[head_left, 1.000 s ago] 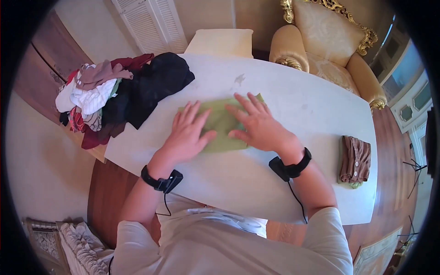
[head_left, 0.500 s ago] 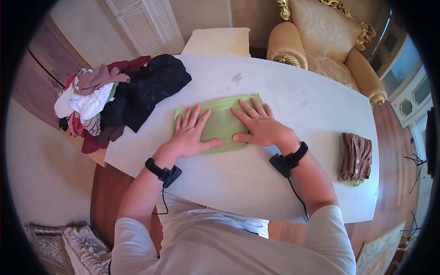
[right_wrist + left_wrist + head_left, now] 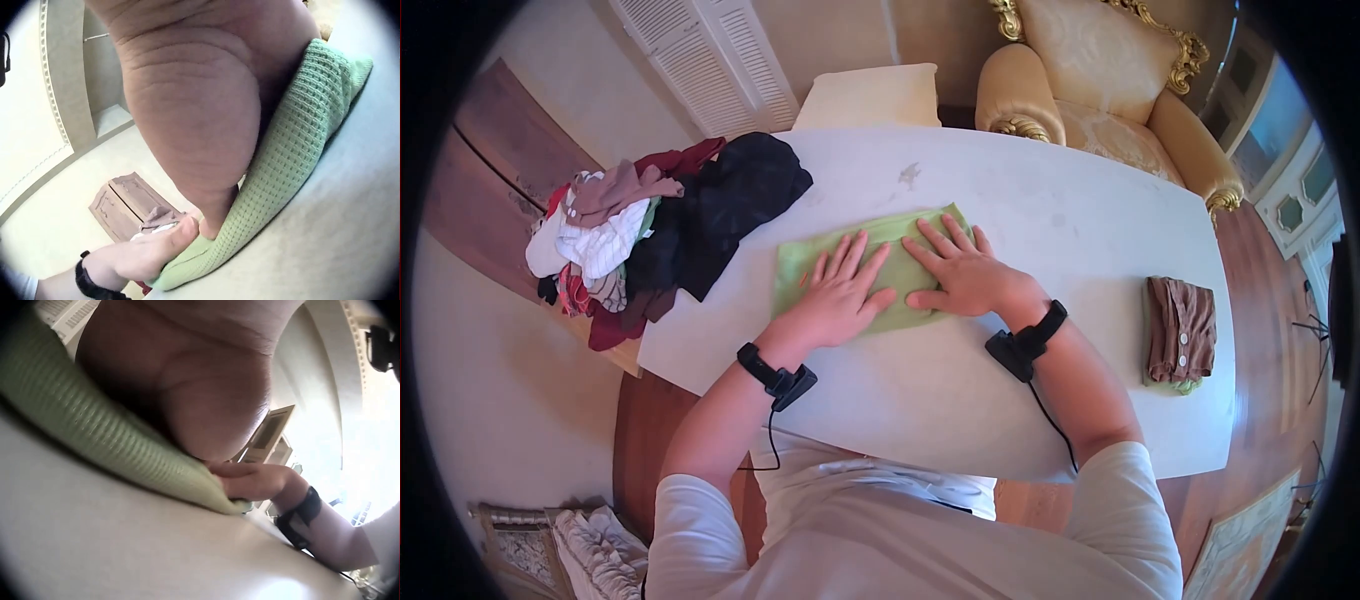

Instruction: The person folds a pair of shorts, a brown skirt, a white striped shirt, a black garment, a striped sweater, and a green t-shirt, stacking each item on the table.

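A light green knit garment (image 3: 800, 262), folded into a flat rectangle, lies on the white table before me. My left hand (image 3: 832, 300) rests palm down on its left part, fingers spread and pointing away from me. On its right part lies my right hand (image 3: 972, 277), also flat with straight fingers, the two thumbs facing each other. In the left wrist view the ribbed edge of the cloth (image 3: 125, 447) shows under the palm. The right wrist view shows its waffle-like knit (image 3: 284, 150) below the heel of the right hand.
A heap of mixed clothes (image 3: 605, 240) with a black garment (image 3: 745, 195) sits at the table's left end. A folded stack with a brown buttoned garment (image 3: 1182, 335) lies near the right edge. Beyond the table stand a cream stool (image 3: 870, 95) and a gilded armchair (image 3: 1100, 130).
Both hands have come to rest flat on the green garment, after blurred motion a second ago. The left hand has slid a little to the right, toward the other hand.
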{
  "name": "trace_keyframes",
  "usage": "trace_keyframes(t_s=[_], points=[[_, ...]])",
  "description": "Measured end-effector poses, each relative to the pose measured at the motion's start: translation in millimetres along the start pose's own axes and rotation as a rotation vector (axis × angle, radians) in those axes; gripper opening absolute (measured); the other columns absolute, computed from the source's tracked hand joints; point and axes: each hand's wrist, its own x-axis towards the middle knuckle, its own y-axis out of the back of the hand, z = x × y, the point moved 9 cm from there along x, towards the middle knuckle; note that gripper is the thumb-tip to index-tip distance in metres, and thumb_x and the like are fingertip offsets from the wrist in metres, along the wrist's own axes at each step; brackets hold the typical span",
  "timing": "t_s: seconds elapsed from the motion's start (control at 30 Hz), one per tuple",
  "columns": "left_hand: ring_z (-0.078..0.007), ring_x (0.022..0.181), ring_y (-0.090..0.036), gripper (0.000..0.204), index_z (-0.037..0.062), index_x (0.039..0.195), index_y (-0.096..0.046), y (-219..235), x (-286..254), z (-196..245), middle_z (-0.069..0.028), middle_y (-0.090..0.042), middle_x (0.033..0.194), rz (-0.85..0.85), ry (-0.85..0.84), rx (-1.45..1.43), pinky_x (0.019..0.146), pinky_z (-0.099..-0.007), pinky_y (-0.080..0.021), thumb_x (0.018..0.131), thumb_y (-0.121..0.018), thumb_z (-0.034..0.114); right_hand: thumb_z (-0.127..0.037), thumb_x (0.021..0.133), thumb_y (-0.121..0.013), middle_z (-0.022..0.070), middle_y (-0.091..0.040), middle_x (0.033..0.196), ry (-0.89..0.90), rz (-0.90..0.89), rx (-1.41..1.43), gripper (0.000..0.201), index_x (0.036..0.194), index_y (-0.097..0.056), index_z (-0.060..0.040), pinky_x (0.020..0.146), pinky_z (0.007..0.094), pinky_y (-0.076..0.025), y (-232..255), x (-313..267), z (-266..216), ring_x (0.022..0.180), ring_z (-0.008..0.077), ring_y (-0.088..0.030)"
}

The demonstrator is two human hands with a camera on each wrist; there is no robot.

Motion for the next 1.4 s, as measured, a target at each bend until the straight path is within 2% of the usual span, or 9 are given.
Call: trace_keyframes(t_s=[0.17,0.47,0.63,0.77,0.83,0.97,1.03,1.17,1.4], points=[[-0.0408,0.161,-0.013,0.072,0.0119,0.165,-0.030,-9.3,3.5,-7.9,-0.0255,-0.018,0.172,0.055,-0.023,-0.035,0.128,-0.0561,-0.013,0.108,-0.046,0.054,-0.076,0.098,-0.049,0.0144,-0.014,0.176,0.017,0.020,0.025,0.093,0.168,-0.025,-0.0202,0.129,0.0612,-0.009,-1.0,1.4,3.0,0.162,0.0400,-0.005],[-0.0462,0.145,-0.041,0.070,0.0047,0.154,-0.044,23.6,-41.8,20.7,-0.0271,-0.038,0.159,0.042,-0.023,-0.143,0.120,-0.0514,-0.036,0.092,-0.070,0.022,-0.061,0.098,-0.060,0.0156,-0.037,0.165,0.032,0.073,0.071,0.074,0.157,-0.050,-0.0164,0.119,0.0567,-0.032,16.3,-3.2,9.8,0.153,0.0380,-0.032],[-0.0448,0.147,-0.040,0.076,0.0041,0.154,-0.044,18.0,-45.6,9.0,-0.0256,-0.040,0.159,0.090,0.003,-0.204,0.121,-0.0497,-0.035,0.081,-0.062,0.004,-0.055,0.096,-0.066,0.0151,-0.048,0.157,-0.085,-0.091,0.039,0.062,0.145,-0.063,-0.0171,0.113,0.0535,-0.037,32.8,-16.2,6.5,0.140,0.0354,-0.048],[-0.0444,0.149,-0.038,0.079,0.0034,0.155,-0.042,15.0,-43.6,1.1,-0.0269,-0.039,0.159,0.099,-0.087,-0.105,0.123,-0.0488,-0.034,0.078,-0.056,-0.004,-0.050,0.094,-0.069,0.0167,-0.068,0.128,-0.030,-0.149,0.123,0.048,0.125,-0.075,-0.0141,0.100,0.0484,-0.048,43.6,-30.6,3.3,0.114,0.0350,-0.064],[-0.0449,0.144,-0.043,0.071,0.0012,0.152,-0.045,24.4,-46.9,-9.6,-0.0287,-0.042,0.155,0.200,-0.065,0.035,0.119,-0.0508,-0.038,0.082,-0.056,-0.003,-0.046,0.093,-0.071,0.0176,-0.075,0.110,-0.017,-0.290,0.224,0.041,0.115,-0.078,-0.0123,0.091,0.0456,-0.053,40.3,-34.0,3.1,0.100,0.0359,-0.070],[-0.0417,0.118,-0.064,0.048,-0.0030,0.139,-0.053,45.3,-64.4,-72.6,-0.0274,-0.060,0.133,0.469,0.277,-0.186,0.103,-0.0495,-0.051,0.094,-0.062,0.010,-0.044,0.093,-0.071,0.0190,-0.076,0.096,0.047,0.024,0.322,0.040,0.106,-0.077,-0.0068,0.081,0.0438,-0.056,66.5,-25.7,11.5,0.091,0.0382,-0.071],[-0.0337,0.098,-0.069,0.042,-0.0028,0.131,-0.055,28.6,-67.8,-97.6,-0.0216,-0.066,0.113,0.264,0.470,-0.356,0.088,-0.0442,-0.057,0.099,-0.065,0.023,-0.044,0.093,-0.071,0.0204,-0.076,0.097,-0.017,0.250,0.309,0.044,0.104,-0.076,-0.0022,0.082,0.0440,-0.056,63.6,-10.5,24.1,0.093,0.0393,-0.072],[-0.0187,0.074,-0.069,0.049,-0.0012,0.117,-0.059,-3.5,-77.0,-82.2,-0.0094,-0.068,0.085,0.011,0.642,-0.855,0.070,-0.0337,-0.060,0.102,-0.069,0.044,-0.047,0.092,-0.071,0.0241,-0.075,0.093,-0.087,0.267,0.362,0.053,0.099,-0.074,0.0055,0.083,0.0456,-0.056,37.5,6.4,32.5,0.092,0.0391,-0.072],[-0.0161,0.081,-0.069,0.037,0.0031,0.107,-0.063,-26.0,-72.8,-61.0,-0.0077,-0.069,0.095,-0.092,0.600,-1.110,0.074,-0.0318,-0.061,0.102,-0.071,0.039,-0.043,0.086,-0.075,0.0231,-0.073,0.084,-0.155,0.015,0.574,0.051,0.096,-0.074,0.0065,0.070,0.0399,-0.057,10.9,18.3,27.9,0.082,0.0292,-0.074]])
